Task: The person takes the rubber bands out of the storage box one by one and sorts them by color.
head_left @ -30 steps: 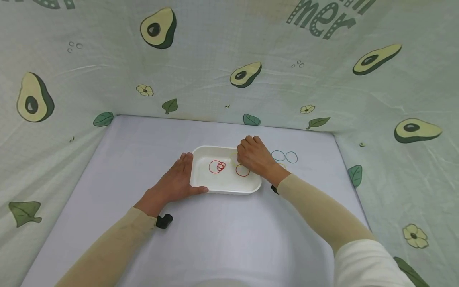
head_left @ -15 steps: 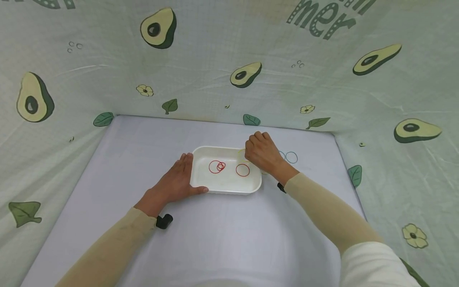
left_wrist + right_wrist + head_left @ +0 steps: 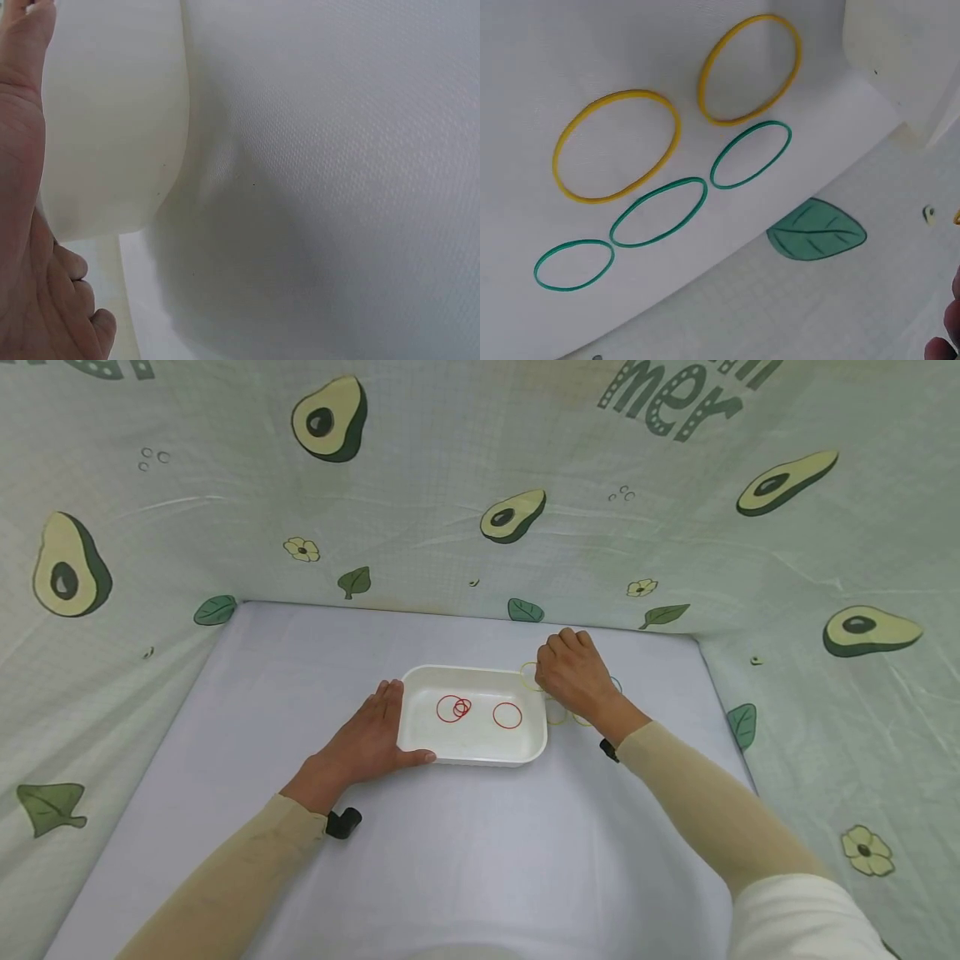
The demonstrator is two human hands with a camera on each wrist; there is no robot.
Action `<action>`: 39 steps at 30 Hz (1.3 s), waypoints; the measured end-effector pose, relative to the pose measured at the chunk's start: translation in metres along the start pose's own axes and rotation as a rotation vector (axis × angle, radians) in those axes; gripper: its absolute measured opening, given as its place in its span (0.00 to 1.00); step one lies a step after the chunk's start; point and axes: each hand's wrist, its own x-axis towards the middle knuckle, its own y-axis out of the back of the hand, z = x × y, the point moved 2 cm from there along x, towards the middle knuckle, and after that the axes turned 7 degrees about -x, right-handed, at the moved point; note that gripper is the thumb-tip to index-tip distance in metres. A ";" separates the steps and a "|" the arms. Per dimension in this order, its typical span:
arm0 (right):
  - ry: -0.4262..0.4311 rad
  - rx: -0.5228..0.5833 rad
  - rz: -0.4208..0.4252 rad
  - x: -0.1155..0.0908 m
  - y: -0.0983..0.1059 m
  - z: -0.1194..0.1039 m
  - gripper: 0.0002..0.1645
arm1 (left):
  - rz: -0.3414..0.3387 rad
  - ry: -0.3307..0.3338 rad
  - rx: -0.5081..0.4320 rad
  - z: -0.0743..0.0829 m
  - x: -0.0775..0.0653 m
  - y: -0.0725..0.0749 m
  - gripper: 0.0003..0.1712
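Note:
A white tray (image 3: pixel 480 747) lies on the table with my left hand (image 3: pixel 363 743) against its left end. The left fingers are straight along the side, the thumb at the front edge. Above the tray's far right corner, my right hand (image 3: pixel 573 675) pinches a yellow rubber band (image 3: pixel 522 669), which hangs beside the fingertips. Inside the tray is a red rubber band (image 3: pixel 495 722) at the right; overlapping red rubber bands (image 3: pixel 438 710) lie left of it. In the right wrist view the right fingertips (image 3: pixel 951 321) show only at the edge.
Right of the tray, two yellow rubber bands (image 3: pixel 703 86) and three green rubber bands (image 3: pixel 658 191) lie flat on the white table (image 3: pixel 480 852). My right hand and forearm partly cover them in the head view. A printed avocado curtain (image 3: pixel 420 510) encloses the back and sides.
My right hand has moved right and slightly away from me, carrying the yellow rubber band from above the tray to its far right corner. The left hand and tray stay put.

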 end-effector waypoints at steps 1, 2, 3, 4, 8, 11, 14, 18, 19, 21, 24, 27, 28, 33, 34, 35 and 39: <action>-0.006 0.004 0.007 -0.002 -0.001 0.002 0.16 | 0.000 0.000 -0.001 0.000 0.000 0.000 0.75; -0.009 0.012 0.011 -0.004 -0.001 0.004 0.16 | -0.001 -0.001 -0.001 0.000 0.000 0.000 0.75; -0.013 0.018 0.014 -0.007 -0.002 0.006 0.16 | -0.001 -0.002 -0.001 0.000 0.000 0.000 0.75; -0.015 0.020 0.015 -0.009 -0.003 0.007 0.16 | -0.002 -0.001 -0.001 -0.001 0.000 0.000 0.75; -0.034 0.025 0.018 -0.020 -0.006 0.016 0.15 | -0.001 -0.002 -0.004 -0.002 0.001 -0.002 0.75; -0.047 0.010 0.016 -0.028 -0.010 0.023 0.16 | 0.006 -0.005 -0.007 -0.002 0.001 -0.002 0.75; -0.056 -0.003 0.010 -0.036 -0.012 0.029 0.17 | 0.016 -0.013 -0.013 -0.002 0.001 -0.002 0.75; -0.075 0.013 0.034 -0.047 -0.015 0.036 0.17 | 0.019 -0.015 -0.019 -0.002 0.001 -0.003 0.75; -0.082 0.019 0.045 -0.049 -0.016 0.037 0.17 | 0.018 -0.014 -0.018 -0.002 0.001 -0.003 0.75; -0.094 0.029 0.058 -0.055 -0.018 0.040 0.16 | 0.014 -0.009 -0.018 -0.002 0.001 -0.004 0.75; -0.113 0.036 0.047 -0.065 -0.021 0.045 0.16 | 0.011 -0.003 -0.016 -0.003 0.002 -0.004 0.75; -0.126 0.036 0.008 -0.075 -0.024 0.050 0.17 | 0.012 0.000 -0.016 -0.003 0.002 -0.004 0.75; -0.131 0.036 -0.005 -0.078 -0.025 0.051 0.17 | 0.012 0.000 -0.015 -0.003 0.002 -0.004 0.75; -0.152 0.032 -0.040 -0.094 -0.032 0.058 0.18 | 0.005 0.013 -0.011 -0.003 0.002 -0.004 0.75; -0.155 0.035 -0.038 -0.097 -0.033 0.059 0.18 | 0.004 0.014 -0.011 -0.003 0.003 -0.004 0.75; -0.157 0.035 -0.036 -0.100 -0.034 0.060 0.18 | 0.002 0.016 -0.012 -0.003 0.003 -0.004 0.76; -0.163 0.041 -0.017 -0.110 -0.038 0.062 0.18 | -0.004 0.022 -0.011 -0.004 0.003 -0.004 0.76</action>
